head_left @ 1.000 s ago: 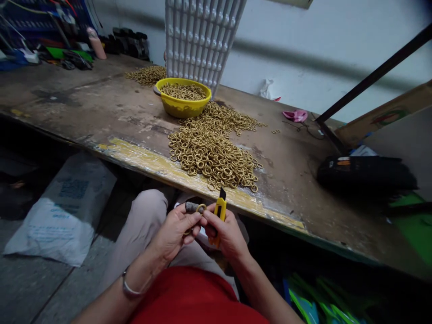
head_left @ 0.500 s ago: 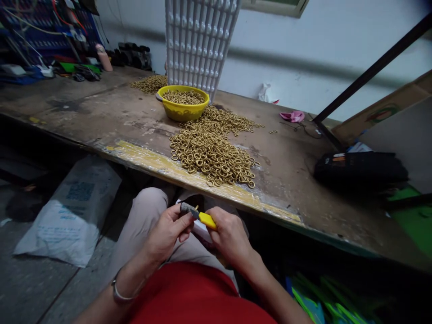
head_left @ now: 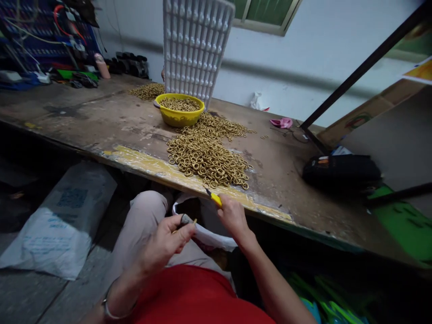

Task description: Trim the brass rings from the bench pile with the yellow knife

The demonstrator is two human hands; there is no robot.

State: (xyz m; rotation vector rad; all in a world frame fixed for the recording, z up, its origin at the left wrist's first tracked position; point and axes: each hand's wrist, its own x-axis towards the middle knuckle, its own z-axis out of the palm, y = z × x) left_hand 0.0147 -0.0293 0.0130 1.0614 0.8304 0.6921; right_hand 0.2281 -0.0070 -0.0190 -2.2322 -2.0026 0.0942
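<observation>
My right hand (head_left: 232, 216) is closed around a yellow utility knife (head_left: 216, 199), its dark tip pointing at the near edge of a heap of brass-coloured rings (head_left: 209, 155). Lower and to the left, over my lap, my left hand (head_left: 168, 240) pinches a small brass ring (head_left: 195, 221) between thumb and index finger. A grey and black covering (head_left: 185, 219) wraps that index fingertip. Behind the heap stands a yellow basin (head_left: 180, 118) full of similar rings. Below the table edge, a white bag or container (head_left: 216, 238) gapes between my knees.
A ribbed grey plastic panel (head_left: 192, 49) stands upright behind the basin, beside a second ring pile (head_left: 147, 91). The wooden table (head_left: 111, 121) has a taped front edge. A black bag (head_left: 342, 173) lies right; a white sack (head_left: 57, 225) is on the floor left.
My right hand has moved up and away from my left, taking the knife toward the heap's near edge. My left hand stays over my lap, slightly lower. The view has shifted slightly.
</observation>
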